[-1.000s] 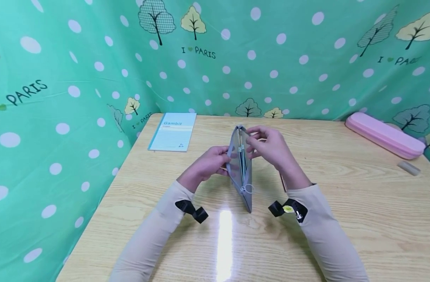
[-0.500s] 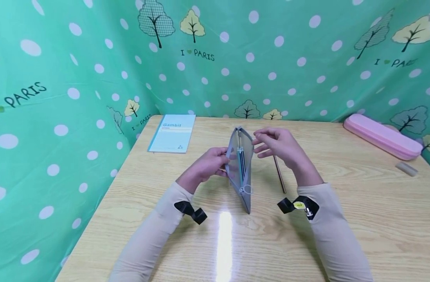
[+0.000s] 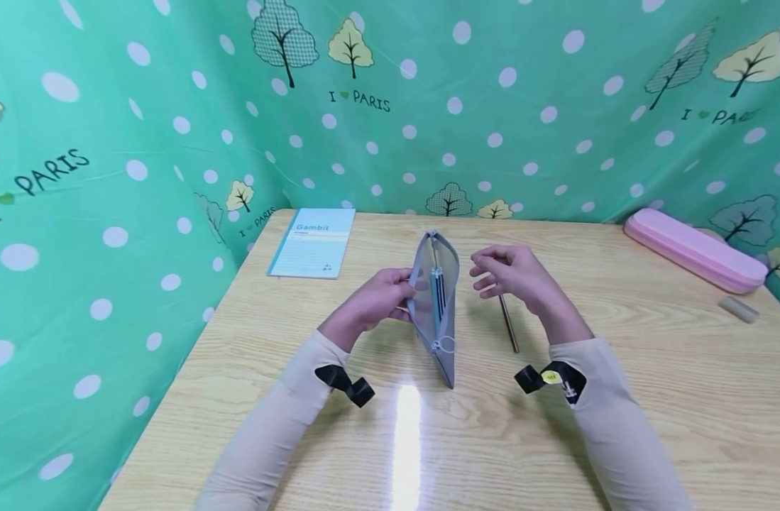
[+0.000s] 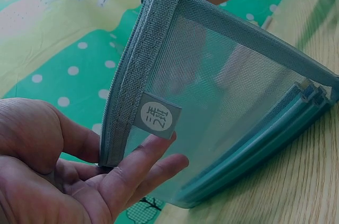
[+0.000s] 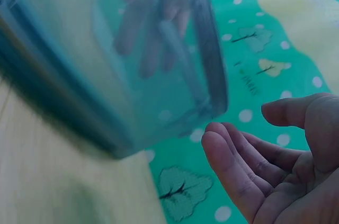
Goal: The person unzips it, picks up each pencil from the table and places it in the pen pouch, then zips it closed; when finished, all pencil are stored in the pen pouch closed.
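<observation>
A grey mesh zipper pouch (image 3: 450, 341) stands upright on the table with its zipped top unfastened and spread. Several slim blue sticks, like pens (image 3: 438, 294), lie inside it; the left wrist view shows them through the mesh (image 4: 265, 134). My left hand (image 3: 383, 294) pinches the pouch's left side by the zipper edge, thumb at the rim and fingers along the mesh beside a small label (image 4: 160, 115). To the right of the pouch, my right hand (image 3: 507, 273) hovers with relaxed fingers and holds nothing. Below it lies a thin brownish pen or pencil (image 3: 509, 326).
A light blue notebook (image 3: 313, 245) lies at the table's back left. At the far right are a pink pencil case (image 3: 696, 250) and a small grey bar (image 3: 739, 309). Green printed cloth (image 3: 390, 156) hangs behind and to the left of the wooden table (image 3: 338, 440).
My right hand has let go of the pouch's right edge and moved off to the right, uncovering the thin pen or pencil on the table. My left hand keeps its hold on the pouch.
</observation>
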`<state>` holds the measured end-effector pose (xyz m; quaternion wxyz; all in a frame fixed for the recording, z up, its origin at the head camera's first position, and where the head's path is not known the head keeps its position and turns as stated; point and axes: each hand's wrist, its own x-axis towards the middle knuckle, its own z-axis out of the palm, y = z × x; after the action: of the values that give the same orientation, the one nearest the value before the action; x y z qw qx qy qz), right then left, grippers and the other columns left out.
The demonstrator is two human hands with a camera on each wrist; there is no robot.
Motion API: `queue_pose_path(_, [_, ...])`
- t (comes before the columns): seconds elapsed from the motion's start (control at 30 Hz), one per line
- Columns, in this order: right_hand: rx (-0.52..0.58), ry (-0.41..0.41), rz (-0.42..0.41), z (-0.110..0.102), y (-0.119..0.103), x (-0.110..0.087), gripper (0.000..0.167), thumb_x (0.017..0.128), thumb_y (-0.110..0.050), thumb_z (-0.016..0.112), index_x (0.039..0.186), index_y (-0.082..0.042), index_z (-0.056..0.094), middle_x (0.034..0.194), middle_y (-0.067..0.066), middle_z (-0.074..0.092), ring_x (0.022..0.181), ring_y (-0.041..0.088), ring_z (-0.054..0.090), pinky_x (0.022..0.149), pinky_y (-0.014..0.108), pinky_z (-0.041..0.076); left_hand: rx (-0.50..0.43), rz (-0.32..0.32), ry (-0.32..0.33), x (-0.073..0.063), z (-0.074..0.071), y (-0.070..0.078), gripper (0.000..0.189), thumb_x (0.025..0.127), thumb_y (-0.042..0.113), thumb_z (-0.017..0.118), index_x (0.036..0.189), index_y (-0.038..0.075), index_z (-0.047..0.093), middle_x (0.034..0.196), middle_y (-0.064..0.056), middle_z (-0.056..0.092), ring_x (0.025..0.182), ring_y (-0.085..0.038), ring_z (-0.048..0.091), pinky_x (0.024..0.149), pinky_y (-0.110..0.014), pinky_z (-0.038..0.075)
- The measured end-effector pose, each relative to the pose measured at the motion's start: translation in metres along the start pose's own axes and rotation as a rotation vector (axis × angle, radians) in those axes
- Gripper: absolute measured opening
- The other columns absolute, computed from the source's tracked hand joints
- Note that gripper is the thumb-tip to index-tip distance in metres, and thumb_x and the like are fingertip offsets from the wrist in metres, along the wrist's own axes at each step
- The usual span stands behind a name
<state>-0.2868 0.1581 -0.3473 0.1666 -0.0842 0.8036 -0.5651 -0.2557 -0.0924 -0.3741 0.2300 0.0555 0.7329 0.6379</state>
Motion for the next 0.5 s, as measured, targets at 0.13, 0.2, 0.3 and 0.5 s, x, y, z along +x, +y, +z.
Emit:
queue_pose_path(0.13, [-0.031, 0.000, 0.023, -0.007, 0.012, 0.002, 0.051, 0.109, -0.023, 0.051, 0.143, 0.014, 0.048, 0.131, 0.036, 0.060, 0.083, 0.010, 0.070, 0.077, 0.027, 0.064, 0.003, -0.001, 0.005, -0.001, -0.001, 0.001, 0.049, 0.104, 0.001, 0.040, 0.152, -0.006, 0.042, 0.144, -0.030, 0.055, 0.112, -0.040, 0.070, 0.083, -0.037, 0.064])
queue_pose_path(0.2, [-0.037, 0.003, 0.037, -0.010, 0.016, 0.003, 0.052, 0.109, -0.024, 0.050, 0.144, 0.014, 0.047, 0.132, 0.036, 0.060, 0.084, 0.010, 0.070, 0.077, 0.027, 0.064, 0.001, 0.000, 0.002, -0.002, -0.001, 0.002, 0.048, 0.104, 0.001, 0.040, 0.152, -0.007, 0.043, 0.143, -0.030, 0.056, 0.111, -0.041, 0.070, 0.084, -0.038, 0.064])
queue_pose_path(0.3, [-0.036, -0.007, 0.067, -0.014, 0.021, 0.006, 0.054, 0.109, -0.026, 0.050, 0.145, 0.014, 0.045, 0.134, 0.036, 0.059, 0.085, 0.010, 0.070, 0.079, 0.029, 0.064, 0.000, 0.002, 0.002, -0.002, -0.002, 0.001, 0.048, 0.105, 0.001, 0.040, 0.152, -0.007, 0.043, 0.143, -0.030, 0.056, 0.112, -0.041, 0.070, 0.084, -0.039, 0.064])
queue_pose_path(0.5, [-0.030, -0.024, 0.127, -0.023, 0.035, 0.010, 0.055, 0.109, -0.024, 0.049, 0.147, 0.015, 0.042, 0.137, 0.037, 0.056, 0.086, 0.010, 0.070, 0.083, 0.032, 0.064, 0.002, -0.001, 0.004, -0.002, 0.000, 0.001, 0.048, 0.105, 0.001, 0.040, 0.152, -0.006, 0.042, 0.142, -0.030, 0.057, 0.114, -0.040, 0.069, 0.084, -0.039, 0.064])
